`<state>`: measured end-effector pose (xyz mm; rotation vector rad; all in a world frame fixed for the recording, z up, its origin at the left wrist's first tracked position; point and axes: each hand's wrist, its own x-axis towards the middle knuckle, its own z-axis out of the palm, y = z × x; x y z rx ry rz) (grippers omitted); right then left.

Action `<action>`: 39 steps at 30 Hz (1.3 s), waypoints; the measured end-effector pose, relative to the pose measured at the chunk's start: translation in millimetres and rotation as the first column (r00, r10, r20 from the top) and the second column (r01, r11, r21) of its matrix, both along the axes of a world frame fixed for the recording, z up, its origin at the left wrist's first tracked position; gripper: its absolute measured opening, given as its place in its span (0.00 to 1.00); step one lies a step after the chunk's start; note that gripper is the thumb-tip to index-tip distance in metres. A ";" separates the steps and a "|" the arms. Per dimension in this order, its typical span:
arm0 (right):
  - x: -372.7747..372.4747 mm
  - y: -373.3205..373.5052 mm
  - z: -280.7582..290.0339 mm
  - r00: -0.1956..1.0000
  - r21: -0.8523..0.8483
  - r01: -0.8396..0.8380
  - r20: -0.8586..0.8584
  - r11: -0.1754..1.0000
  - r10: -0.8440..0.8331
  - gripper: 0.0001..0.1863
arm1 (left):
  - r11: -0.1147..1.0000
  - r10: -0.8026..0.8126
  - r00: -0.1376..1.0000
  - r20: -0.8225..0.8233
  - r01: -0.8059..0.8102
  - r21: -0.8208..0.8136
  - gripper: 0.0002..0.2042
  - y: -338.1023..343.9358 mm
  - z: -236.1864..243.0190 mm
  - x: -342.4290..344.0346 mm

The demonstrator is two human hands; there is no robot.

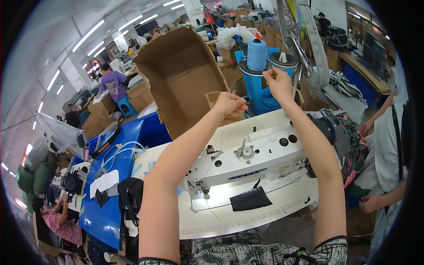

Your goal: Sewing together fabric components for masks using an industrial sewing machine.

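Observation:
Both my arms reach forward over a white sewing machine [247, 161]. My left hand [229, 104] is closed in a pinch above the machine's far side, and a thin dark thread runs from it down toward the machine head. Farther right and higher, my right hand [279, 85] pinches what looks like a fine strand of thread, just beside the thread stand [252, 90]. A light blue thread cone [256, 55] stands upright on that stand, left of my right fingertips. On the machine bed lies a black fabric piece [251, 199], right of the needle.
A large open cardboard box [181, 79] stands behind the machine. To the left, a blue table [101, 221] bears light blue strips, white pieces and a black strap item [130, 198]. Another person [380, 163] stands close at the right, beside piled dark fabric.

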<state>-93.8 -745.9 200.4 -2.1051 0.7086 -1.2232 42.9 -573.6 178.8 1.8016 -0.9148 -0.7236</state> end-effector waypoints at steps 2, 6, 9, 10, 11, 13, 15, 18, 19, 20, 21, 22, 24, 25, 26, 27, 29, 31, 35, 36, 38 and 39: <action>-21.8 5.9 -1.9 0.948 0.302 -0.315 0.149 0.900 0.282 0.11 | 0.999 0.038 0.999 -0.022 -0.038 0.000 0.14 -1.9 6.8 -9.5; -77.3 31.2 -14.3 0.890 0.488 -0.454 0.203 0.745 0.409 0.09 | 0.990 -0.096 0.978 -0.188 0.074 -0.121 0.17 -11.4 29.5 -29.8; -110.2 49.3 -24.2 0.845 0.571 -0.501 0.163 0.650 0.509 0.09 | 0.969 -0.189 0.941 -0.279 0.134 -0.206 0.18 -18.6 43.7 -45.5; -117.7 55.2 -27.6 0.857 0.533 -0.490 0.150 0.690 0.493 0.10 | 0.971 -0.189 0.940 -0.285 0.135 -0.200 0.18 -20.1 46.3 -51.3; -123.1 58.3 -28.6 0.888 0.513 -0.436 0.111 0.740 0.446 0.11 | 0.975 -0.185 0.928 -0.323 0.133 -0.177 0.18 -21.9 47.8 -57.7; -127.5 63.7 -29.0 0.880 0.516 -0.457 0.146 0.724 0.452 0.12 | 0.979 -0.185 0.911 -0.368 0.140 -0.147 0.17 -25.9 49.2 -71.1; -129.9 67.2 -27.1 0.874 0.627 -0.447 0.156 0.638 0.460 0.14 | 0.969 -0.237 0.846 -0.478 0.172 -0.176 0.17 -29.5 52.1 -82.0; -135.0 74.6 -26.1 0.801 0.681 -0.552 0.274 0.481 0.532 0.10 | 0.956 -0.257 0.839 -0.480 0.149 -0.252 0.18 -30.0 56.0 -92.4; -136.1 77.0 -26.0 0.818 0.699 -0.534 0.288 0.475 0.497 0.10 | 0.954 -0.258 0.842 -0.474 0.145 -0.261 0.18 -29.7 58.4 -92.9; -137.9 78.1 -25.0 0.837 0.707 -0.507 0.266 0.493 0.478 0.10 | 0.953 -0.238 0.852 -0.466 0.112 -0.282 0.18 -27.9 60.4 -92.3; -140.7 79.6 -24.7 0.817 0.742 -0.533 0.325 0.407 0.477 0.10 | 0.951 -0.217 0.859 -0.464 0.080 -0.298 0.18 -25.9 60.9 -92.4; -143.2 79.8 -23.1 0.808 0.773 -0.543 0.376 0.327 0.453 0.09 | 0.948 -0.226 0.859 -0.460 0.086 -0.306 0.18 -23.8 61.7 -92.0; -150.2 80.5 -19.7 0.792 0.784 -0.561 0.414 0.266 0.448 0.09 | 0.963 -0.184 0.850 -0.494 0.057 -0.262 0.18 -18.5 62.8 -90.9; -154.3 81.7 -18.2 0.782 0.795 -0.562 0.420 0.228 0.460 0.09 | 0.957 -0.223 0.833 -0.507 0.089 -0.274 0.18 -16.1 63.2 -90.5; -157.7 82.8 -16.3 0.789 0.817 -0.542 0.416 0.195 0.452 0.09 | 0.954 -0.234 0.833 -0.501 0.099 -0.282 0.18 -14.3 63.2 -90.8; -161.1 84.4 -14.5 0.778 0.818 -0.547 0.420 0.176 0.467 0.09 | 0.949 -0.253 0.819 -0.515 0.108 -0.295 0.19 -12.7 63.1 -91.2; -166.5 88.2 -10.9 0.781 0.825 -0.540 0.417 0.168 0.464 0.09 | 0.942 -0.280 0.805 -0.523 0.124 -0.313 0.19 -11.6 64.6 -90.5; -171.7 93.0 -8.5 0.796 0.846 -0.520 0.428 0.121 0.428 0.09 | 0.940 -0.276 0.815 -0.509 0.118 -0.320 0.20 -9.9 64.6 -90.0; -189.2 100.6 -5.1 0.729 0.780 -0.605 0.461 0.161 0.505 0.09 | 0.964 -0.007 0.914 -0.407 -0.103 -0.247 0.18 13.5 75.4 -86.7; -197.9 100.7 -4.0 0.715 0.764 -0.626 0.484 0.154 0.505 0.10 | 0.910 0.159 0.931 -0.328 -0.266 -0.317 0.17 27.1 80.2 -87.5; -216.2 100.0 -1.8 0.714 0.753 -0.639 0.505 0.156 0.485 0.10 | 0.447 0.458 0.833 -0.310 -0.517 -0.730 0.11 56.8 82.1 -103.3; -224.4 99.7 -0.7 0.708 0.742 -0.649 0.510 0.165 0.489 0.10 | 0.430 0.416 0.892 -0.180 -0.367 -0.825 0.10 77.3 79.0 -116.1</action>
